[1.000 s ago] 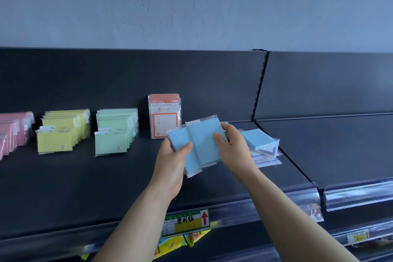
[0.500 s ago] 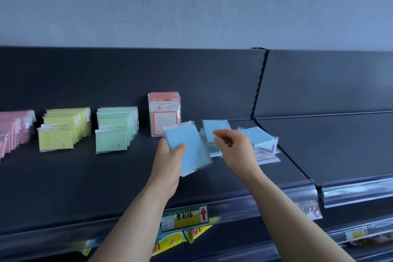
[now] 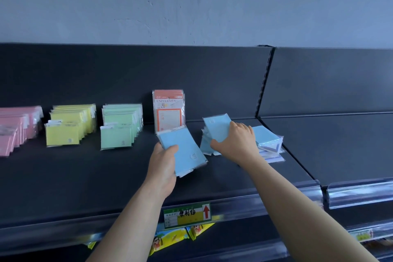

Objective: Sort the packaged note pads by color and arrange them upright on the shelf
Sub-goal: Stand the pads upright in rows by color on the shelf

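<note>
Left hand grips stacked blue note pads; right hand, at its 2 o'clock, grasps another blue pad.

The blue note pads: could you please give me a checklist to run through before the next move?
1. Left hand grips the held blue pads firmly: ok, thumb across the front.
2. Right hand has the top blue pad: ok, fingers and thumb pinch it.
3. Loose pile standing upright: not ok, it lies flat and fanned.
4. Bare shelf near the orange pack for a blue row: ok.
5. Loose pile all blue: cannot tell, white edges show at its bottom.
</note>
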The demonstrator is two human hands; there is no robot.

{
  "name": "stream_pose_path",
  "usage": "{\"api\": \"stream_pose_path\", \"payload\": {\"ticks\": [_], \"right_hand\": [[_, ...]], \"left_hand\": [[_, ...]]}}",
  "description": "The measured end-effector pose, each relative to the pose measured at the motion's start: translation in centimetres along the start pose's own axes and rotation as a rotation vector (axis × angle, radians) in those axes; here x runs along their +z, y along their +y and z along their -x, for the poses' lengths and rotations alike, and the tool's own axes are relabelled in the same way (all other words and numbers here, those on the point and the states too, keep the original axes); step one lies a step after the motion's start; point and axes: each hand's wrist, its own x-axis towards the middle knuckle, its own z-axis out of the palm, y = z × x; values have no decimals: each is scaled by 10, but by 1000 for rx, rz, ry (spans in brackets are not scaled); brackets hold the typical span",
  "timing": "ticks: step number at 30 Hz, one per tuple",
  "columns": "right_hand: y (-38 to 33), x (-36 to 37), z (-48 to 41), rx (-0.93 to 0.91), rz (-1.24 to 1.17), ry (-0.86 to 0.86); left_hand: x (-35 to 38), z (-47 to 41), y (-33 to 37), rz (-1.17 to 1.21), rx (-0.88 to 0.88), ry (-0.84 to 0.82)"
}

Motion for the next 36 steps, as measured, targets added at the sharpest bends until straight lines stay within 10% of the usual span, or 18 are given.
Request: {"api": "stream_pose_path", "payload": {"ticks": [14,36], "right_hand": [[-3,-10,41,-178,-524,-66],[68,-15,-12,276,26,76]], "left_hand": [[17,-1,0,7,87,-116],[1,-11,5,12,44,103]]}}
